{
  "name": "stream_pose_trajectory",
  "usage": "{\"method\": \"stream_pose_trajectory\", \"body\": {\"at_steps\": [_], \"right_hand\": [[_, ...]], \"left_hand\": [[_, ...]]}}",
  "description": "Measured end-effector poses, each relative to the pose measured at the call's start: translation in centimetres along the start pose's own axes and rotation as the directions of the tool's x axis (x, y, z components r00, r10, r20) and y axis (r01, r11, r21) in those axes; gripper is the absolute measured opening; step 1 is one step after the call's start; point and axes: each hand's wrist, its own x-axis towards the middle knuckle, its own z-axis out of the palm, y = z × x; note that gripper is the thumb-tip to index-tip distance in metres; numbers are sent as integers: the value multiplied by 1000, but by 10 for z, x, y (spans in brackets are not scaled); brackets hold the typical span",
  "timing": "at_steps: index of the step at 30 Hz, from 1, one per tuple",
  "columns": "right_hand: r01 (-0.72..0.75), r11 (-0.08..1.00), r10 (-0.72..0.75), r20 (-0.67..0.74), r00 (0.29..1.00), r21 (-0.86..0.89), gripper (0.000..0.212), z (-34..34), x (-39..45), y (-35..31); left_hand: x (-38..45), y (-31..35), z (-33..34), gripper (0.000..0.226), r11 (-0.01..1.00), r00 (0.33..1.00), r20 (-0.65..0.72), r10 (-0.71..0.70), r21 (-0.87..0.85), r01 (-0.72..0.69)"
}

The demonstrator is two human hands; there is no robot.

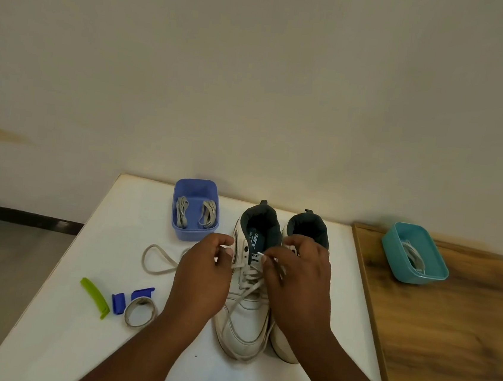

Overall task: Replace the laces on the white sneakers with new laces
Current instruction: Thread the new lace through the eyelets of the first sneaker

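Two white sneakers stand side by side on the white table (122, 347), toes toward me. The left sneaker (244, 323) carries a white lace (248, 283) crossed through its eyelets. My left hand (202, 281) pinches the lace at the shoe's upper left eyelets, and a loop of that lace (156, 259) trails left on the table. My right hand (294, 285) pinches the lace's other end near the tongue, its tip showing between the fingers. This hand hides most of the right sneaker (307, 224).
A blue tub (193, 232) with two bundled grey laces stands behind my left hand. A teal tub (414, 254) holding a lace sits on the wooden board (446, 335) at right. A green clip (94, 297), a blue clip (120, 300) and a tape roll (140, 312) lie front left.
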Motion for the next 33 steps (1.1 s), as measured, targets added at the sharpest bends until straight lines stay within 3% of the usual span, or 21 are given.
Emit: {"method": "stream_pose_trajectory", "body": {"at_steps": [5,11,15,26,30,33], "right_hand": [[-37,995,39,29,999,-93,5,10,2,-11],[-112,992,104,122,987,64,10,19,2,-14],[-128,989,112,190,975,77,13,16,3,-13],[-144,972,104,210,972,185,18,16,-1,-11],[-144,978,102,252,962,153,16,13,-1,-12],[-132,988,103,302,948,79,20,9,-1,-11]], "left_hand": [[2,-9,6,16,999,999,51,15,37,-17],[7,-14,3,19,996,991,119,-52,-70,61],[9,-14,1,18,995,988,141,-56,-73,67],[12,-15,-1,16,993,988,150,38,104,-53],[10,-11,-2,5,982,987,143,73,164,-97],[9,-11,-1,9,978,985,162,51,192,-82]]}}
